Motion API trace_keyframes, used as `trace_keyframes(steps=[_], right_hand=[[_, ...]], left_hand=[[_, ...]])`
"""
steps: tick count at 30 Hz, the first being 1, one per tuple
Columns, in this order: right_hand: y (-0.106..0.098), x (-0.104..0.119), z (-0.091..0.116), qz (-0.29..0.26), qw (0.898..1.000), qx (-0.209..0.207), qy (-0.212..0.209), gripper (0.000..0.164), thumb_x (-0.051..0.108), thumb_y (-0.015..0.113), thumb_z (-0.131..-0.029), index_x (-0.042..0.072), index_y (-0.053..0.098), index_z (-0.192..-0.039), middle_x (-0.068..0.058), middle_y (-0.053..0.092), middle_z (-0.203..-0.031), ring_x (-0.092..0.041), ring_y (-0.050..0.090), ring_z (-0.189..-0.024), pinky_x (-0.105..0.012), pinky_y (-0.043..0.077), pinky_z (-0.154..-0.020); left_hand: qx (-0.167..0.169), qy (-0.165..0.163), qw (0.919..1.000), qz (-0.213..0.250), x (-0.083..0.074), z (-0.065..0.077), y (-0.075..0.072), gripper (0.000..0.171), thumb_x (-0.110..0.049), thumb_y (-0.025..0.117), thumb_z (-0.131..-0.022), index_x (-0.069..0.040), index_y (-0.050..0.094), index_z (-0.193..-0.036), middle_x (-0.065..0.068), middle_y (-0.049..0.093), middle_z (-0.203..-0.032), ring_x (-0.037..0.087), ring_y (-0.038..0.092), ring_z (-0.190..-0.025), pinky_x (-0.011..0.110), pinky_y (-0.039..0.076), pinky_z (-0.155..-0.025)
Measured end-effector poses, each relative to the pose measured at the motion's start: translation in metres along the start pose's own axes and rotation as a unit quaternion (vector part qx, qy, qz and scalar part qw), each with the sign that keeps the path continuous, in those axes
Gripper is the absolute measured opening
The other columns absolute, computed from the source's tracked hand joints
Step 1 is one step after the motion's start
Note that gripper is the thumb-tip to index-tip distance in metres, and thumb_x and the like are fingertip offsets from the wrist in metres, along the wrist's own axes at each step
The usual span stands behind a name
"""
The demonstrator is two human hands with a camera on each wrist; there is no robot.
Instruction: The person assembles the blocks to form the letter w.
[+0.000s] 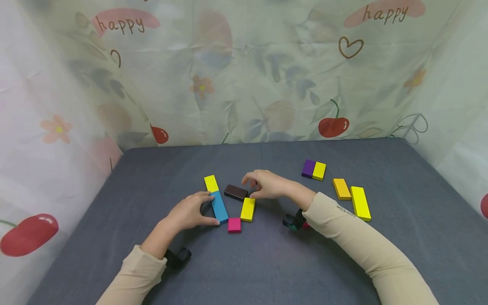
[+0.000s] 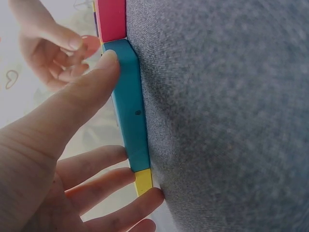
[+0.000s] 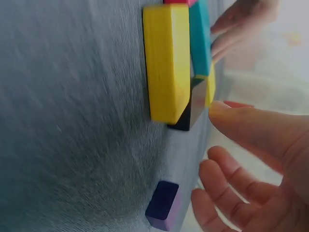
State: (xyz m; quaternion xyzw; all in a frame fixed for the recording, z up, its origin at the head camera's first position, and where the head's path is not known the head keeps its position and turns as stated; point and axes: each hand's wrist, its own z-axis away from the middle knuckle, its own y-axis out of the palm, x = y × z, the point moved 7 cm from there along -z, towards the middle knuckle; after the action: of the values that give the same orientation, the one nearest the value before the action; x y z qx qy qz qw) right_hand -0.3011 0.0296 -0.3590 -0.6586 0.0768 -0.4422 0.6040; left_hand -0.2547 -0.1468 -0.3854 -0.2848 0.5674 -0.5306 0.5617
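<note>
Floral cloth backdrop (image 1: pixel 244 97); grey woven tabletop (image 1: pixel 263 271). Smooth, rectangular, countable: four yellow blocks (image 1: pixel 248 210), one blue block (image 1: pixel 219 207), one brown block (image 1: pixel 235 192), one pink block (image 1: pixel 234 225), one purple block (image 1: pixel 308 168), one orange block (image 1: pixel 341 189). Left hand (image 1: pixel 190 210) spread, straight fingers touching blue block, mid-tabletop; right hand (image 1: pixel 268 185) loosely curled, empty, near brown block.

Blue block (image 1: pixel 219 208), yellow block (image 1: pixel 248 210), cherry-print backdrop (image 1: pixel 244 84)
</note>
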Motion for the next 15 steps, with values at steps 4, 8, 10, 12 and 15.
trace_keyframes(steps=[4,8,10,12,15], right_hand=[[0.001,-0.004,-0.014,0.018,1.0,0.023,-0.004,0.043,0.008,0.064,-0.087,0.009,0.052,-0.128,-0.014,0.055,-0.115,-0.022,0.056,-0.093,-0.031,0.049,-0.082],[0.004,-0.005,-0.025,0.04,0.998,0.05,-0.001,0.05,0.005,0.064,-0.085,0.015,0.05,-0.132,-0.012,0.054,-0.118,-0.023,0.055,-0.098,-0.032,0.05,-0.084],[0.005,-0.006,-0.031,0.051,0.997,0.064,0.003,0.054,0.003,0.065,-0.084,0.017,0.049,-0.134,-0.011,0.053,-0.12,-0.024,0.055,-0.101,-0.033,0.05,-0.085],[0.006,-0.007,-0.036,0.063,0.995,0.079,0.007,0.057,0.002,0.065,-0.083,0.019,0.048,-0.135,-0.011,0.052,-0.122,-0.024,0.054,-0.106,-0.034,0.05,-0.089],[0.009,-0.008,-0.043,0.081,0.992,0.097,0.007,0.061,0.002,0.067,-0.082,0.021,0.047,-0.136,-0.01,0.052,-0.124,-0.024,0.053,-0.108,-0.034,0.05,-0.091]], left_hand=[[0.001,0.001,1.0,-0.001,0.0,0.0,0.0,0.076,-0.044,0.078,-0.072,-0.007,0.052,-0.133,0.015,0.045,-0.142,0.034,0.043,-0.131,0.053,0.04,-0.104],[0.001,0.002,1.0,-0.003,0.0,-0.001,0.0,0.076,-0.044,0.078,-0.071,-0.007,0.052,-0.133,0.015,0.046,-0.142,0.034,0.044,-0.13,0.053,0.04,-0.103],[0.0,0.002,1.0,-0.004,0.0,-0.001,0.0,0.076,-0.044,0.078,-0.071,-0.007,0.052,-0.133,0.016,0.046,-0.142,0.035,0.044,-0.13,0.053,0.04,-0.103],[0.0,0.0,1.0,-0.005,-0.001,0.0,0.0,0.076,-0.044,0.078,-0.071,-0.007,0.052,-0.133,0.016,0.046,-0.142,0.035,0.044,-0.13,0.053,0.04,-0.103],[-0.001,0.0,1.0,-0.004,-0.001,0.0,0.0,0.076,-0.043,0.078,-0.071,-0.007,0.052,-0.133,0.016,0.046,-0.142,0.035,0.044,-0.13,0.053,0.041,-0.103]])
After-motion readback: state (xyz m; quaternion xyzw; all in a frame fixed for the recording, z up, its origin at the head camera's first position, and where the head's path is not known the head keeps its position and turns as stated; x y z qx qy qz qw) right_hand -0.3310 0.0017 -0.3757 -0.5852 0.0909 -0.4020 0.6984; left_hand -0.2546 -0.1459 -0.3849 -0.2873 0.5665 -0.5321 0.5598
